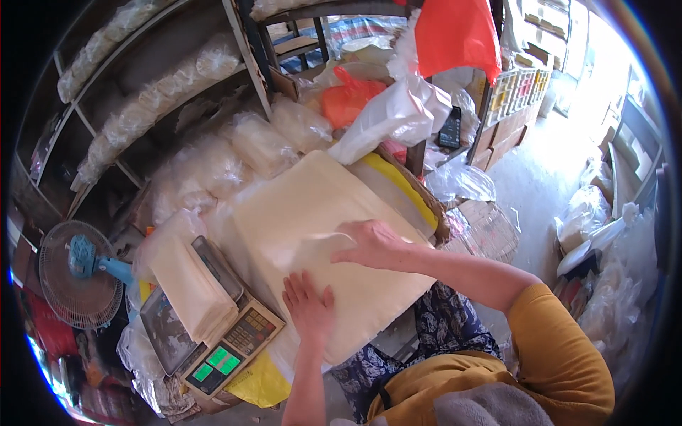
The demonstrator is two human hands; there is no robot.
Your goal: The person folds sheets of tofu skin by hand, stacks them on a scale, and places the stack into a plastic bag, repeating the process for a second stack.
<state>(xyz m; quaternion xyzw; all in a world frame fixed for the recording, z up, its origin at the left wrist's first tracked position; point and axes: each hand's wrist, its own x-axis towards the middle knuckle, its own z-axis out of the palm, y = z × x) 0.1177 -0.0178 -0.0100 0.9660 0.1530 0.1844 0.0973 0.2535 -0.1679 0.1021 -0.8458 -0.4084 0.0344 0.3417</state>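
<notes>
A large stack of thin cream-coloured sheets [314, 213] lies in front of me. My left hand [309, 303] rests flat on the stack near its left edge, fingers spread. Over the middle of the stack, my right hand [367, 245] pinches the lifted, curled edge of a top sheet between thumb and fingers. To the left, a folded bundle of similar cream sheets [194, 293] lies across the metal pan of a digital scale [229, 341], whose green displays are lit.
A blue fan [82, 271] stands at the far left. Bagged goods [261, 144] line the back below shelves. A white plastic bag [394, 117] and a red bag [351, 98] lie beyond the stack. Flattened cardboard [485, 229] is on the floor at right, near more plastic-wrapped goods [586, 213].
</notes>
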